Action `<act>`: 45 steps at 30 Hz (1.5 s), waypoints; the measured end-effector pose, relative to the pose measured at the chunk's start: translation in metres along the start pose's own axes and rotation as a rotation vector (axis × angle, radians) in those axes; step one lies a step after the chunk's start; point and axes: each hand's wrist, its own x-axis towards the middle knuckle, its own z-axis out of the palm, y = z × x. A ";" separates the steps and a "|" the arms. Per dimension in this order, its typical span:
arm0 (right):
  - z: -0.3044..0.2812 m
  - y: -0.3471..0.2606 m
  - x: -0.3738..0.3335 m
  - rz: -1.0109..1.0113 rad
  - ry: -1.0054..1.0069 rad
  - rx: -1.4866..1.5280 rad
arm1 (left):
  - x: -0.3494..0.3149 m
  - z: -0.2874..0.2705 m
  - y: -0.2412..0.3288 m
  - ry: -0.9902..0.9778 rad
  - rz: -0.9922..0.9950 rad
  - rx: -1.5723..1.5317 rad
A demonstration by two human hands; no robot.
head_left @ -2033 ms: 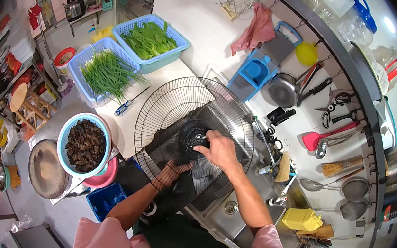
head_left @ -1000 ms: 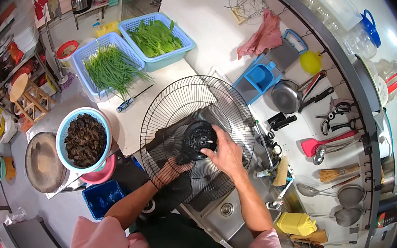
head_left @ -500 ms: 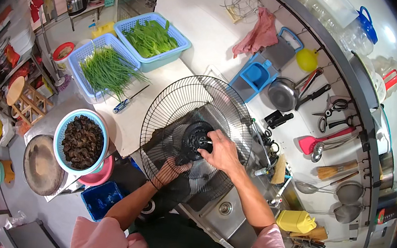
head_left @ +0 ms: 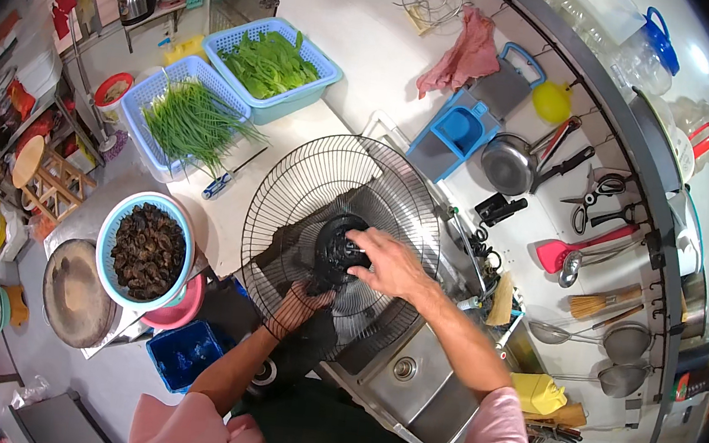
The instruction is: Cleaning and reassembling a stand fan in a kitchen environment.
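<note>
In front of me is a fan's round black wire grille (head_left: pixel 262 185), with a dark motor hub (head_left: pixel 335 250) at its centre. My right hand (head_left: pixel 389 265) reaches into the grille from the right, thumb and fingers bent around the hub's right edge. On the near side, my left hand (head_left: pixel 303 305) shows partly through the wires, its fingers curled against the bottom of the hub. The tips of those fingers are hidden behind dark parts. A screwdriver (head_left: pixel 221 183) lies on the pale counter (head_left: pixel 316 134) left of the grille.
Blue baskets of green chives (head_left: pixel 191 120) and leafy greens (head_left: pixel 267 67) stand at the far left. Nearer are a bowl of dark mushroom-like pieces (head_left: pixel 148 250) and a round chopping board (head_left: pixel 77 293). A steel sink (head_left: pixel 419 386) is at right, below hanging pans (head_left: pixel 510 165) and utensils.
The grille and hub have shifted slightly left, and both hands moved with them. My right fingers have closed in on the hub's upper right edge.
</note>
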 end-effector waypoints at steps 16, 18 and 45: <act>-0.005 0.016 0.005 -0.117 -0.217 -0.332 | 0.012 0.012 0.043 0.273 -0.338 -0.085; -0.003 0.013 0.007 -0.129 -0.179 -0.308 | 0.005 0.014 0.030 0.291 -0.357 0.004; 0.013 0.001 -0.006 0.316 0.263 0.302 | 0.002 0.013 0.019 0.163 -0.218 0.048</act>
